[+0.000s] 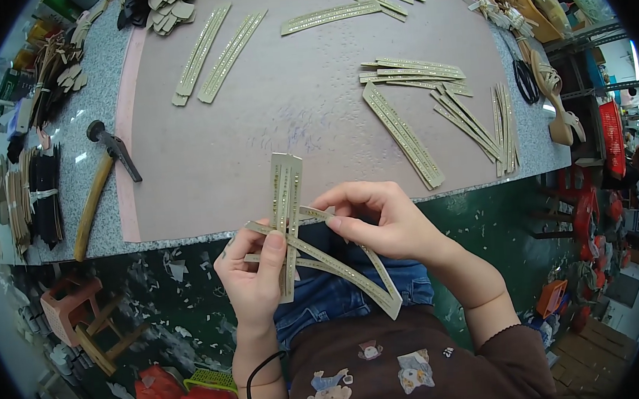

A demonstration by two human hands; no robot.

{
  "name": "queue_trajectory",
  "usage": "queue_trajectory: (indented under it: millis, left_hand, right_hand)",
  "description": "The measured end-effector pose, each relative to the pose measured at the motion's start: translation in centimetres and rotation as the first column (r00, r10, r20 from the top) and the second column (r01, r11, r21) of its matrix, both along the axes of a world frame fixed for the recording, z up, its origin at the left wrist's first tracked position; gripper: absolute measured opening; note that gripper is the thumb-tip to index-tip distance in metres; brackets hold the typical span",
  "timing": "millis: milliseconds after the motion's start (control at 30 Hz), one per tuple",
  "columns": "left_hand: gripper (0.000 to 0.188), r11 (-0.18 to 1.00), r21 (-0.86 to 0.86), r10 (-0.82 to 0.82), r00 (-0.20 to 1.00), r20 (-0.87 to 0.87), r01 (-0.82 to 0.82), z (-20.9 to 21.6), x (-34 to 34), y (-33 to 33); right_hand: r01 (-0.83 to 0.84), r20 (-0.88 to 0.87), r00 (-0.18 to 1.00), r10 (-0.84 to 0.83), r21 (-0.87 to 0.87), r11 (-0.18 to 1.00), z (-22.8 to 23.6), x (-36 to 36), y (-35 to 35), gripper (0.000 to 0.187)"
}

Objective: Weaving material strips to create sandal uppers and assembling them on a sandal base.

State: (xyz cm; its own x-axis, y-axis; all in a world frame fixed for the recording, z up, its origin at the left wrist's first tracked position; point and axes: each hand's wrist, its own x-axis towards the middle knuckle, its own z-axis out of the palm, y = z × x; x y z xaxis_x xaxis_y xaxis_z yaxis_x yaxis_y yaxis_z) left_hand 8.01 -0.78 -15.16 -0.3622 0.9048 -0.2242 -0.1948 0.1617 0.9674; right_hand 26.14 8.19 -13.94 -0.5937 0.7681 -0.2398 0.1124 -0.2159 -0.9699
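Pale green straps with rows of glittering studs cross each other in my left hand (251,268). Its thumb presses on the crossing from above, with the fingers behind. A wide upright strap (283,191) rises from that grip past the table's near edge. A narrower strap (340,268) runs from the grip down to the right and meets others at a pointed corner. My right hand (381,221) pinches a narrow strap between thumb and forefinger, to the right of the crossing. How the straps pass behind my fingers is hidden.
More studded straps lie on the mat (254,137), singly and in loose stacks. A hammer (100,183) with a wooden handle rests at the left edge. Black and brown bundles (47,195) sit beyond it. A beige sandal (555,95) stands at the right edge; a pink stool (72,301) is below left.
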Motion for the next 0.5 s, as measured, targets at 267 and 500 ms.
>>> queue_trajectory:
  millis: [267, 500]
  left_hand:
    - [0.015, 1.0, -0.016, -0.008, 0.999, -0.043, 0.008, 0.7, 0.2, 0.0]
    - [0.013, 0.999, -0.013, -0.039, 0.982, -0.184, 0.037, 2.1, 1.2, 0.5]
  right_hand:
    - [-0.024, -0.016, 1.0, 0.024, 0.01, 1.0, 1.1, -0.2, -0.1, 0.022]
    - [-0.04, -0.051, 0.998, 0.042, 0.052, 0.998, 2.1, 0.2, 0.2, 0.016]
